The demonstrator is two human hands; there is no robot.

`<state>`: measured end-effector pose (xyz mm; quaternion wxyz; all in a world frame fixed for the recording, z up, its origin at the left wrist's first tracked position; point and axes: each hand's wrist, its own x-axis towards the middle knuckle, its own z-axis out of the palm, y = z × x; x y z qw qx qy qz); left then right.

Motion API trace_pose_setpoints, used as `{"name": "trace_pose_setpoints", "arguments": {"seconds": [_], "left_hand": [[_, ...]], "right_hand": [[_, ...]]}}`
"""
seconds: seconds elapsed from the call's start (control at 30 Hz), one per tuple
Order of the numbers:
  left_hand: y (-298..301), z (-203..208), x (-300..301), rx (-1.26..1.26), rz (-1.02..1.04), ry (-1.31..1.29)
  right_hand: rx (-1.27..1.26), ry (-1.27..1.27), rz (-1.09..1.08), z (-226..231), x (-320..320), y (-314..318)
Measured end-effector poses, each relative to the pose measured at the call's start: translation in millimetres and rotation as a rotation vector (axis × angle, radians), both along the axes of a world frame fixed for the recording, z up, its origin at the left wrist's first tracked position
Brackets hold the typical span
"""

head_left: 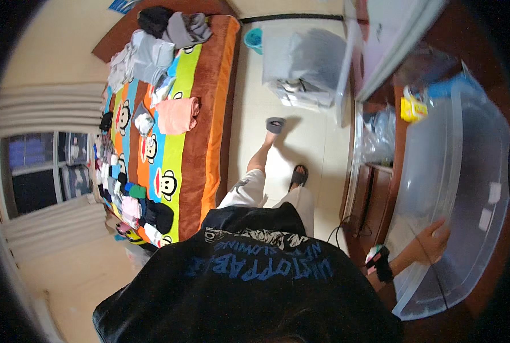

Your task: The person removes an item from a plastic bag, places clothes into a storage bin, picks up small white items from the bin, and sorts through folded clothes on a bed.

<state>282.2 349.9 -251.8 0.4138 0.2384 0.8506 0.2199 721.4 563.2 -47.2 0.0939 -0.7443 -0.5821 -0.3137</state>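
My right hand [432, 243], with a dark band around its wrist, is at a large translucent plastic storage box [426, 154] on the right. Its fingers are bent at the box's rim, with one finger standing apart from the others. The box stands tilted against the dark brown furniture, and small white pieces show on its far side. My left hand is out of view; only the black shirt's sleeve side shows on the left.
A bed [209, 114] with a striped monkey-print cover holds a folded pink cloth [178, 114] and several small clothes. A translucent bag-like bundle [303, 63] and a blue basin [254, 40] stand on the floor ahead. Plastic bags [379, 134] fill a shelf; a dark cable [341, 228] hangs nearby.
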Motion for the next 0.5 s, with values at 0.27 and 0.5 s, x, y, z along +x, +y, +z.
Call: {"name": "trace_pose_setpoints", "arguments": {"seconds": [0.27,0.5], "left_hand": [[-99,-10,-18,-0.011,0.070,-0.058],[-357,-61,10,-0.348,0.175,-0.018]], "right_hand": [[0.170,-0.155,0.055,-8,1,-16],[0.224,0.442,0.277,-46,3,-19]]}}
